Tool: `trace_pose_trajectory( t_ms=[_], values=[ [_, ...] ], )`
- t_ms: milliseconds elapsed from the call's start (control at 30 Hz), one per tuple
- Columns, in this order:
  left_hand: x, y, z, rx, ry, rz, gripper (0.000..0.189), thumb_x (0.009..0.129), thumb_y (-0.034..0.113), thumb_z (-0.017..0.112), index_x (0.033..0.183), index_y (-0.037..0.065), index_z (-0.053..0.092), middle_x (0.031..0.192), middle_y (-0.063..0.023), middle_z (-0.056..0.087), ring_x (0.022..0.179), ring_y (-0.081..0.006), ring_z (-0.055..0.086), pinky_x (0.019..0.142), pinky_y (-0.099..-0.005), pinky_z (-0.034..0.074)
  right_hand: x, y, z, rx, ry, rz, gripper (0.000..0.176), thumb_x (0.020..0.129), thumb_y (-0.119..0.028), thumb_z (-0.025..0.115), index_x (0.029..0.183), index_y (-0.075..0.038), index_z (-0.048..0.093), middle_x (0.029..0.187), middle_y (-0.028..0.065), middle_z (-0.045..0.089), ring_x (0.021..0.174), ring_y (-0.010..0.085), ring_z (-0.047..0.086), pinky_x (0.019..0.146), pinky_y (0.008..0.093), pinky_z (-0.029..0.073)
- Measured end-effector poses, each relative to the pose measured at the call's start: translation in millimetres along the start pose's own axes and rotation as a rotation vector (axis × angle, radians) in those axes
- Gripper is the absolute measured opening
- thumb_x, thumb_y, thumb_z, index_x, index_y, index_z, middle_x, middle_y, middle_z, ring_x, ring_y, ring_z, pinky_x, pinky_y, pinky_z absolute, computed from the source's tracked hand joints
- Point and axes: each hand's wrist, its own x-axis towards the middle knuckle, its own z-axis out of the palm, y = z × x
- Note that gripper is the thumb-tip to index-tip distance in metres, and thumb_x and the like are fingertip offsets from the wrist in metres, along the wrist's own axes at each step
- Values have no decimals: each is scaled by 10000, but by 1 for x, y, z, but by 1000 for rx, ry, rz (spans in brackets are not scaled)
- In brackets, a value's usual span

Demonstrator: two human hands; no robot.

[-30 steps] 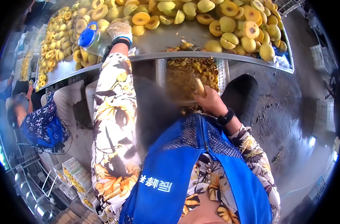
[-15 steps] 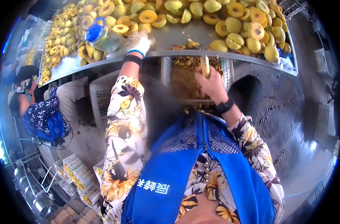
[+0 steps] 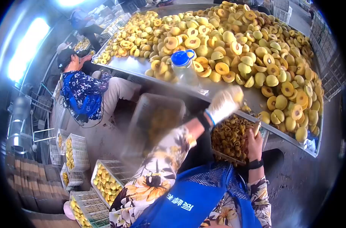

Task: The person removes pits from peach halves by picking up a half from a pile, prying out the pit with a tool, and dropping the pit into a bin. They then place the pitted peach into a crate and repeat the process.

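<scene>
My left hand, in a white glove and blurred by motion, is over the table's front edge. Its fingers are closed round a yellow peach half. My right hand is bare and wrapped round the pale wooden handle of a tool whose working end I cannot make out. Below both hands stands a crate of peach scraps. A heap of halved yellow peaches, several with stones showing, covers much of the metal table.
A clear bottle with a blue lid stands on the table, left of my gloved hand. A blurred plastic crate is below it. Crates of peaches stand on the floor at lower left. A seated co-worker is at the table's left end.
My left hand has left the peaches beside the bottle and come towards my right hand with a peach half. The view has turned left, showing more of the table and the co-worker.
</scene>
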Motion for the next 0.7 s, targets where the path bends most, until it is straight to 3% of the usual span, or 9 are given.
trace_pose_trajectory(
  t_ms=[100,167,233,367,467,567,600,633,700],
  values=[
    [-34,34,26,177,52,422,367,689,118,589,1049,57,546,1010,-119,580,935,-292,564,828,-383,460,10,-4,6,278,-3,-51,419,923,-447,420,978,-51,546,594,10,522,344,54,358,307,201,263],
    [-56,49,35,230,-188,337,397,725,165,541,1116,98,533,1165,-74,531,1125,-259,471,905,-385,400,13,2,-1,403,-79,53,451,928,-483,370,962,-75,560,543,-14,493,334,59,351,307,203,254],
    [-67,66,31,350,-22,400,321,716,134,546,1031,82,574,1047,-69,580,1047,-259,510,845,-379,422,1,-9,2,330,-37,40,494,929,-512,321,962,-85,568,551,-22,517,330,59,351,305,206,235],
    [-73,64,41,386,-135,443,377,713,164,565,1084,101,547,1076,-70,536,1053,-263,484,822,-392,403,-8,-5,-7,577,-172,140,488,929,-484,338,1045,-58,544,658,4,584,349,58,369,306,200,231],
    [-45,83,9,-299,-170,185,323,753,218,552,1046,84,545,1022,-98,543,991,-258,510,813,-360,423,11,31,-12,587,-67,4,328,914,-314,412,1051,-40,531,751,-4,552,526,83,490,411,203,367],
    [-69,46,33,-893,144,-401,382,951,360,390,1103,31,510,1042,-90,577,992,-208,546,872,-346,440,-16,-38,-4,532,-101,46,249,901,-229,452,1034,-35,534,735,-17,541,542,81,495,425,195,381],
    [-63,35,43,-1537,60,-947,531,941,475,320,1169,24,486,1156,-102,541,1051,-212,531,926,-348,423,-8,-33,-9,506,-192,84,235,892,-214,488,1059,-55,534,736,0,573,553,87,515,431,181,387],
    [-56,61,23,-1676,-28,-974,560,924,520,314,1159,46,496,1127,-97,553,1036,-211,537,914,-350,430,-5,-32,-6,433,-238,74,237,888,-232,516,1056,-65,537,713,2,582,576,100,541,470,197,432],
    [-54,72,21,-1603,38,-1068,556,889,557,377,1152,84,508,1094,-88,563,1000,-220,548,881,-361,447,-6,-47,12,56,-76,-320,258,855,-207,563,1049,-40,531,651,70,581,502,170,537,426,261,409]
  ],
)
